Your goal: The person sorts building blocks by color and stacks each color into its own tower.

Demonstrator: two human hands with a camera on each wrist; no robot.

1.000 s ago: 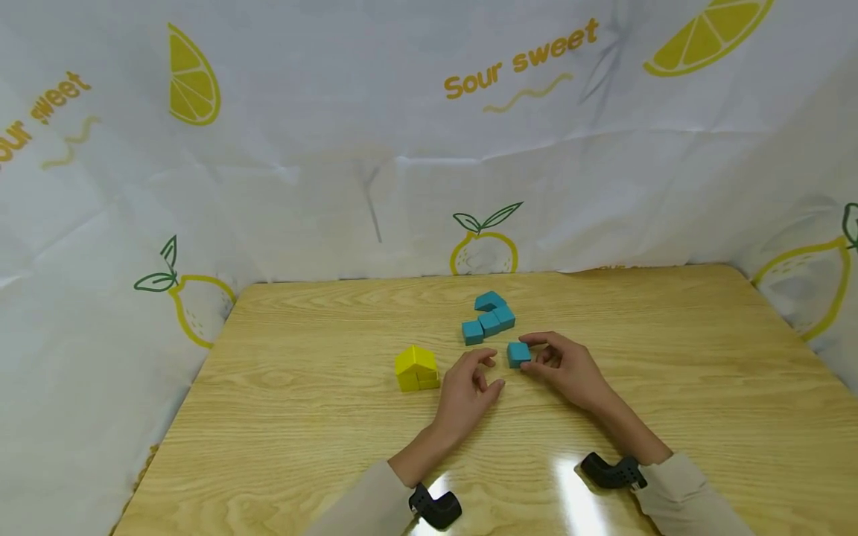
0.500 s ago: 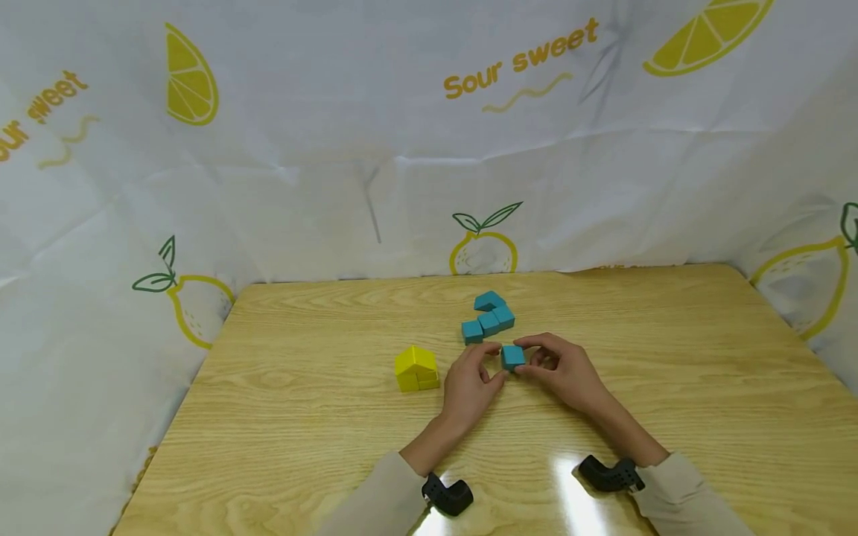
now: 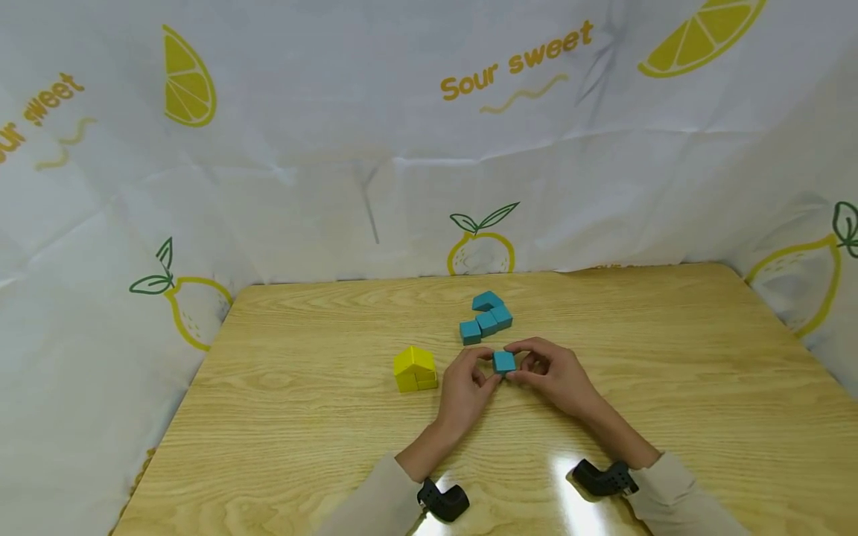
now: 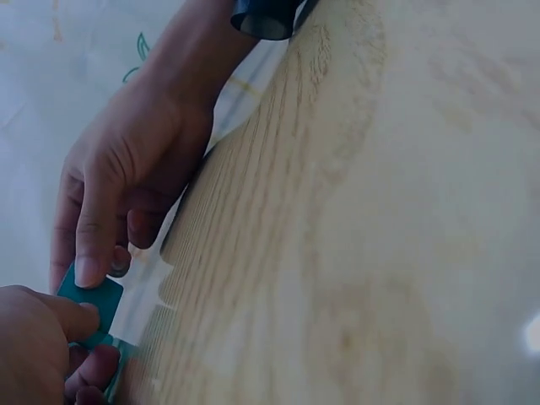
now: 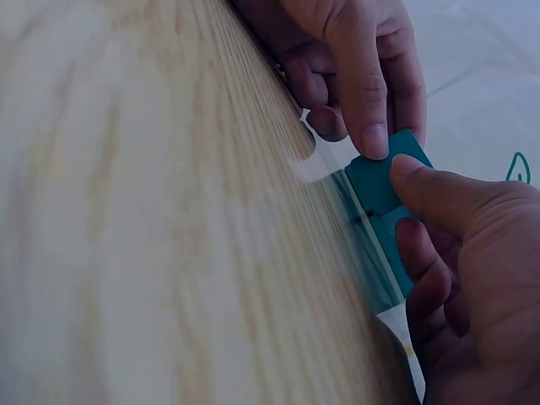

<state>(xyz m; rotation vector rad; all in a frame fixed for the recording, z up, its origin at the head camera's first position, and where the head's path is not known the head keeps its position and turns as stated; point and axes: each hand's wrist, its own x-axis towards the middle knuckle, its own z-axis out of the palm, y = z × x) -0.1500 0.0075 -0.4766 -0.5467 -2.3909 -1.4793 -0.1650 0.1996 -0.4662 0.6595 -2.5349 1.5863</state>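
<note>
A small blue cube-like block (image 3: 504,362) is pinched from both sides near the middle of the table. My left hand (image 3: 462,387) holds its left side between thumb and fingers. From the right, my right hand (image 3: 555,377) grips it the same way. Both thumbs press on the near face of the block (image 4: 99,299) in the left wrist view, and the right wrist view shows the same block (image 5: 380,179) between the two hands. Fingertips on its far side are partly hidden.
Just behind the hands lie more blue blocks (image 3: 487,322) in a slanting row, with an angular blue block (image 3: 486,301) behind them. A house-shaped stack of yellow blocks (image 3: 415,369) stands left of my left hand. White lemon-print cloth (image 3: 322,208) hangs behind the wooden table (image 3: 302,447).
My right hand has moved left with the blue block. My left hand, apart from it a second ago, now pinches its left side. The other blocks stay put.
</note>
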